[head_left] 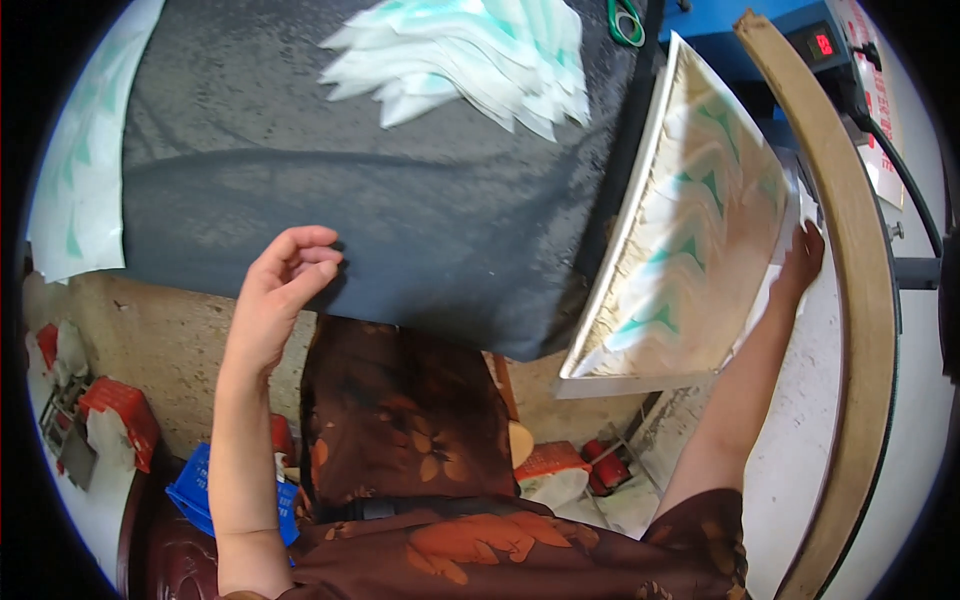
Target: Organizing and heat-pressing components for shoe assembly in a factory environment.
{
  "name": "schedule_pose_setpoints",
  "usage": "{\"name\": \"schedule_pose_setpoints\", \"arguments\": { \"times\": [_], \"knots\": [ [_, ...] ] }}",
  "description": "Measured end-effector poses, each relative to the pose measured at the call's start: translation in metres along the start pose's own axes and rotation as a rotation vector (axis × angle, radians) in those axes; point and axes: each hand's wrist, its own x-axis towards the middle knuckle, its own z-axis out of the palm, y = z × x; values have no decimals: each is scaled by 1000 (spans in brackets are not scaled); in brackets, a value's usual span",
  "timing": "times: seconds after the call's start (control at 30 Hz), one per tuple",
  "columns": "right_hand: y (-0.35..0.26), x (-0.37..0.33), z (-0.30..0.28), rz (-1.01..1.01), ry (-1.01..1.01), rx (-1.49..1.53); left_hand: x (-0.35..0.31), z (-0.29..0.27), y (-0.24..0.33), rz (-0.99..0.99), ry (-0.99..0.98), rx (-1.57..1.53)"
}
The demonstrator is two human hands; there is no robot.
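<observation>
My left hand [290,275] hovers above the near edge of the black-covered table [400,215]. Its fingers are loosely curled, the thumb stands apart from the index finger, and nothing shows between them. On the right, my right hand [800,262] is at the far right edge of a pale board [745,265] with a raised white rim. Its fingers look bent close together by a white edge there; what they grip is unclear. White pieces with green zigzag marks [665,255] lie in an overlapping row on the board.
White-and-green pointed pieces [470,60] are heaped at the table's back; green-handled scissors [627,22] lie nearby. A patterned sheet [85,160] hangs over the left edge. A curved tan bar [860,250] and blue machine [715,45] flank the right. Below are blue [195,490] and red baskets [120,415].
</observation>
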Motion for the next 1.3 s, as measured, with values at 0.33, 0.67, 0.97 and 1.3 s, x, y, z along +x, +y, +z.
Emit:
{"name": "schedule_pose_setpoints", "arguments": {
  "times": [0.33, 0.67, 0.97, 1.3],
  "knots": [
    [-246, -260, 117, 281, -819, 538, 93, 10, 52, 308, 60, 56],
    [-239, -200, 284, 57, -642, 438, 178, 28, 80, 543, 241, 654],
    [-239, -223, 298, 143, -687, 448, 196, 25, 105, 261, 70, 638],
    [-236, -228, 298, 219, -661, 535, 195, 32, 119, 201, -73, 456]
  ]
}}
